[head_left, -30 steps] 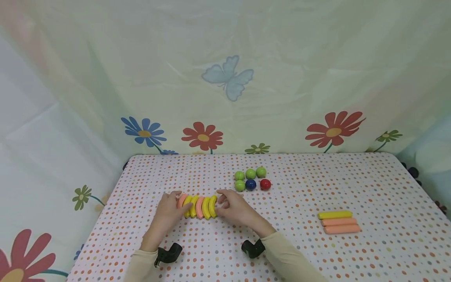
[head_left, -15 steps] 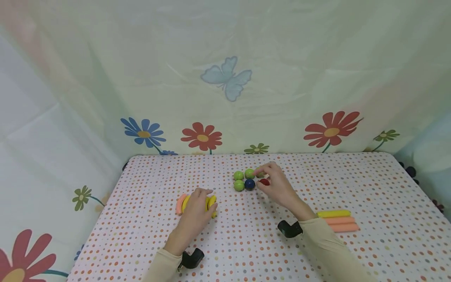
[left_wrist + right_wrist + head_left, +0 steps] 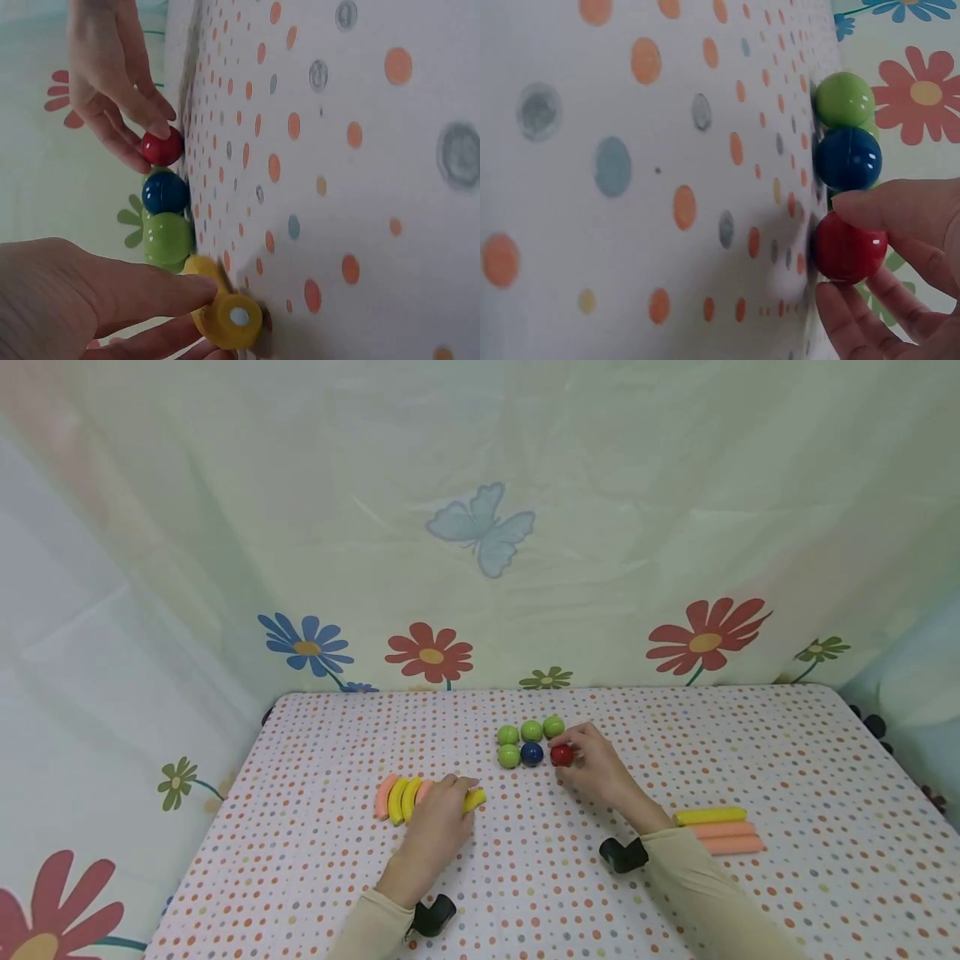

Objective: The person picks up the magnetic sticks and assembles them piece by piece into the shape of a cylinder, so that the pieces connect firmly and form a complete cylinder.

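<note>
My left hand (image 3: pixel 438 820) pinches a yellow banana-shaped piece (image 3: pixel 475 799) at the right end of a row of curved pieces. In the left wrist view my thumb presses on that yellow piece (image 3: pixel 231 321), whose near end has a white dot. To the left, orange and yellow curved pieces (image 3: pixel 397 800) lie side by side, partly hidden by the hand. My right hand (image 3: pixel 596 768) holds a red ball (image 3: pixel 561 756) between thumb and fingers, at the tabletop. Left of it, slightly apart, sits a dark blue ball (image 3: pixel 532 754).
Several green balls (image 3: pixel 531 731) stand beside and behind the blue one. One yellow stick (image 3: pixel 710 816) and two orange sticks (image 3: pixel 727 843) lie at the right, near my right sleeve. A flowered curtain (image 3: pixel 585 527) hangs behind the dotted table (image 3: pixel 825 793).
My right hand has gone from the curved row to the red ball and taken hold of it. My left hand has moved right across the row, shifting a yellow curved piece rightward.
</note>
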`<move>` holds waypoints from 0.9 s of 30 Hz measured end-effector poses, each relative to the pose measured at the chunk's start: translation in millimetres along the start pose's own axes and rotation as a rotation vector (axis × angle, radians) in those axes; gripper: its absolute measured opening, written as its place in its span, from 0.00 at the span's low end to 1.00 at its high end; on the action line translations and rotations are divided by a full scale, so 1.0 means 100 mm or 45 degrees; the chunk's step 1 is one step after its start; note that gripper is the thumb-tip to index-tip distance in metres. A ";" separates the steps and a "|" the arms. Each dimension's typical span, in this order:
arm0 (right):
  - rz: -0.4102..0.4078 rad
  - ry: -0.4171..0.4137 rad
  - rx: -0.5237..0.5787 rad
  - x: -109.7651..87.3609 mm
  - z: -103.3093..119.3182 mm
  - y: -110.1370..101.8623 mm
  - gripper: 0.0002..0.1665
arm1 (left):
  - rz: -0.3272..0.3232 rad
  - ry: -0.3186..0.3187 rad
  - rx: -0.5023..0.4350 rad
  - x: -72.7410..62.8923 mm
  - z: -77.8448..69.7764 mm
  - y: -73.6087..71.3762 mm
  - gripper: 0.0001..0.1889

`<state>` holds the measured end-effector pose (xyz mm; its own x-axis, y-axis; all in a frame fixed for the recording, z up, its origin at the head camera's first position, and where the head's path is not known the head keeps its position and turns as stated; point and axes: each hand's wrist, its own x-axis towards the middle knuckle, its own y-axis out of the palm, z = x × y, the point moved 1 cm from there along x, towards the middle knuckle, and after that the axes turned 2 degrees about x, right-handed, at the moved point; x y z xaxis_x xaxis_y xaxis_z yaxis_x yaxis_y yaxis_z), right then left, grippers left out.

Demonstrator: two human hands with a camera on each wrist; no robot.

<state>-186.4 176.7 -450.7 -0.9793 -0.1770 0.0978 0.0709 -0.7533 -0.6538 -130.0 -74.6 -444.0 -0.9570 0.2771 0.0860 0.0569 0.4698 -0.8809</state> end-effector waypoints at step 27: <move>-0.025 0.106 -0.211 -0.28 -0.04 -0.06 0.20 | 0.101 -0.027 0.022 0.02 -0.17 0.06 0.11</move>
<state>-160.6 189.3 -452.6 -0.9930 -0.1048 0.0540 0.0258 -0.6401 -0.7678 -126.4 -56.8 -440.7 -0.9554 0.2952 0.0062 0.1279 0.4328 -0.8924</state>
